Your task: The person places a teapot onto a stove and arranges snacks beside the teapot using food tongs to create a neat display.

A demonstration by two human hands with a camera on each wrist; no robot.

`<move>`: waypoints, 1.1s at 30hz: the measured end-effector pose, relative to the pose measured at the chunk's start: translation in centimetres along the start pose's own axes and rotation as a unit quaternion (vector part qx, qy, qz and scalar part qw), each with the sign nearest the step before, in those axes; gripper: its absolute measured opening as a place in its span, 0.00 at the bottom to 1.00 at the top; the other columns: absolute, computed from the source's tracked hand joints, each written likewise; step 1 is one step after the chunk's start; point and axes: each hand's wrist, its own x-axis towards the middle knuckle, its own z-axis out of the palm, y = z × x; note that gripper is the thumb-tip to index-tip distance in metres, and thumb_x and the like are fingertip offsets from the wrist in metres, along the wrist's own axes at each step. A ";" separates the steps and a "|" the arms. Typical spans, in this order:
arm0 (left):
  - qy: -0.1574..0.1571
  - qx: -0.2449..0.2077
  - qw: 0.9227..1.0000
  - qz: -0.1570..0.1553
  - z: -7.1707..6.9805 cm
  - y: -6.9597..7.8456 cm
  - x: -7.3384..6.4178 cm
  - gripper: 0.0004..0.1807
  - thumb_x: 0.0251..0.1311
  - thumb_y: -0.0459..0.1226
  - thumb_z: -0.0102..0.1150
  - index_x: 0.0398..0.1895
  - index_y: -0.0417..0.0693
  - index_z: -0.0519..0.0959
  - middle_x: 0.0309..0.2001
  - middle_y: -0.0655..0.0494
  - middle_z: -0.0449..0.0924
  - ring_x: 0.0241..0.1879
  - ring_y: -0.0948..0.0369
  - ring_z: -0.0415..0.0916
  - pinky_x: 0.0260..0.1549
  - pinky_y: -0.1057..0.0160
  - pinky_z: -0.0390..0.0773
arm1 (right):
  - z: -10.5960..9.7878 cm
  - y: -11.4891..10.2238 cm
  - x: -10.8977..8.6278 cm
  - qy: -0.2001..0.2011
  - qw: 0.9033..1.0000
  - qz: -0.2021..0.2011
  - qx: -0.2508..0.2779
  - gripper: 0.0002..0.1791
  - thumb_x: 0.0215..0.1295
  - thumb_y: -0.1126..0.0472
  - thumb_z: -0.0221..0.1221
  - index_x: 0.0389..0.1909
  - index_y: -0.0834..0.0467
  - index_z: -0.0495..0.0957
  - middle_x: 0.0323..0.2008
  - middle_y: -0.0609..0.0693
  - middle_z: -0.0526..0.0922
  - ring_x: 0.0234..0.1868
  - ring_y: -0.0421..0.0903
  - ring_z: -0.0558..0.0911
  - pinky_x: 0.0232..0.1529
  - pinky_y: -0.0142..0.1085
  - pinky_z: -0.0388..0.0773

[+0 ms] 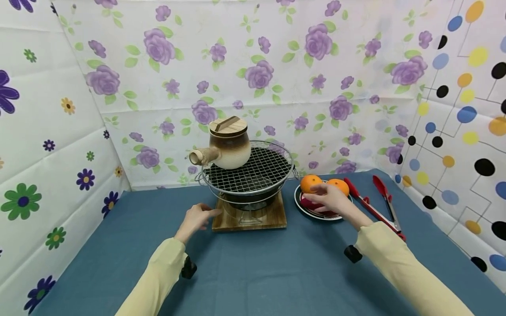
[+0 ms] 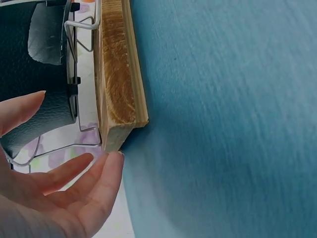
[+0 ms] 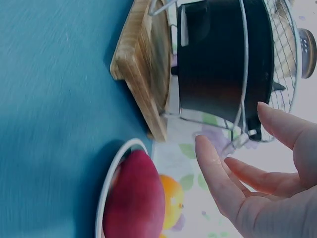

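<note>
Head: blue tablecloth [image 1: 253, 272], rose-printed backdrop [image 1: 221, 79]; lidded clay teapot [image 1: 232, 152] on round grill [image 1: 266, 173]. Left wrist: left hand [image 2: 64, 196], fingers apart, beside wooden board [image 2: 116, 69]. Right wrist: right hand [image 3: 257, 183], fingers apart, near plate [image 3: 110, 168] holding red fruit [image 3: 133, 198] and oranges [image 3: 171, 201].

Black round grill [image 2: 35, 77] cut off at left-wrist view's left edge, dark-red oval fruit [image 3: 133, 197] cropped by right-wrist view's bottom

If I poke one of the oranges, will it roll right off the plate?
An orange would probably roll easily, because it looks so round. The plate has a raised edge, so a gentle poke might not send it off. Poked toward your side, it could bump the red thing lying in front.
</note>
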 end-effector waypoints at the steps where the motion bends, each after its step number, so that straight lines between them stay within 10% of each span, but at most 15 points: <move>1: -0.002 -0.003 1.000 -0.001 0.1 0.0 0.1 0.31 0.54 0.48 0.59 0.52 0.32 0.70 0.43 0.38 0.73 0.35 0.48 0.75 0.28 0.54 0.79 | -0.3 0.1 -0.1 0.002 1.000 -0.002 0.000 0.35 0.61 0.52 0.58 0.60 0.72 0.60 0.54 0.68 0.65 0.47 0.61 0.74 0.35 0.41 0.79; 33: -0.020 -0.094 0.995 -0.024 1.4 -1.3 1.0 0.31 0.55 0.44 0.58 0.54 0.27 0.66 0.42 0.36 0.72 0.34 0.49 0.75 0.28 0.55 0.80 | -8.0 3.9 -3.1 0.066 0.996 0.008 -0.060 0.38 0.61 0.48 0.57 0.59 0.75 0.59 0.52 0.72 0.66 0.45 0.59 0.75 0.39 0.43 0.77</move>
